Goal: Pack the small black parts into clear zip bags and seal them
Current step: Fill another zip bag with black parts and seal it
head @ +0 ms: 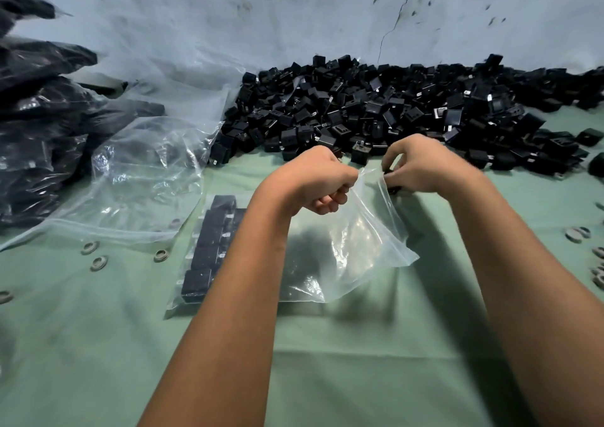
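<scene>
Left hand (322, 178): fingers curled, top edge of an empty clear zip bag (353, 240) pinched at its left corner. Right hand (421, 165): fingers curled, same top edge pinched at the right side. The bag is held up off the green cloth (327, 361) between both hands, mouth at the far end, body hanging down toward the near side and resting partly on the cloth. No parts can be seen inside it.

Just left of the held bag, partly hidden by the left forearm, a filled zip bag (209, 250) is laid flat on the cloth, with black parts lined up in rows inside. Whether it is sealed cannot be told.

Far side, directly beyond the hands: a big loose pile of small black parts (392, 109), spread from centre to the right edge, against the pale wall (294, 11). A few strays are scattered at the pile's near edge, close to the right hand's fingertips.

Left of the pile: a large crumpled clear plastic bag (140, 178), lying open on the cloth. Far left: a stack of packed bags (36, 116) full of black parts.

Small grey rings (98, 263) are dotted on the cloth at near left, and more at the right edge.
</scene>
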A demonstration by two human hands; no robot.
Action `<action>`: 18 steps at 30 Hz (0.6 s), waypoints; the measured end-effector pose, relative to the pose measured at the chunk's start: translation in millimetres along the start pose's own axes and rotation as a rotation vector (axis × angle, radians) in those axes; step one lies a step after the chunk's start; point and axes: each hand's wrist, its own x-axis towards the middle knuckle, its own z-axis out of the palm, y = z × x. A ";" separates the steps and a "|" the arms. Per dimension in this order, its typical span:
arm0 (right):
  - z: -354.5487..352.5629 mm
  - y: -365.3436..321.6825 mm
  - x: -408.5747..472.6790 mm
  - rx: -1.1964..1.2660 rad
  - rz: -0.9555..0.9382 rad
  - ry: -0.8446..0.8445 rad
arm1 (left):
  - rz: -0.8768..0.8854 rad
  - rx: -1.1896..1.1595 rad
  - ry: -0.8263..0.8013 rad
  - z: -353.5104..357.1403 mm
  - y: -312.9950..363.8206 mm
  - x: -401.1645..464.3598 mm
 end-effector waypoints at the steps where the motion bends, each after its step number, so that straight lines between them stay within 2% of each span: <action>1: -9.2 -4.3 -3.8 0.115 -0.010 -0.027 | -0.003 -0.006 0.003 -1.5 -0.3 -0.6; 3: -26.0 -14.3 -11.8 0.253 -0.058 -0.097 | -0.009 -0.023 0.016 -4.0 -1.2 -0.5; 9: -47.2 -36.3 -32.5 0.150 -0.220 -0.434 | -0.004 -0.076 0.067 -7.9 -1.3 -4.6; 14: -11.9 -45.0 -37.3 0.384 -0.290 -0.788 | 0.071 -0.052 0.102 -12.7 5.9 -10.8; 18: 11.1 -49.4 -30.9 0.367 -0.412 -0.852 | 0.152 -0.070 0.118 -22.0 14.9 -19.1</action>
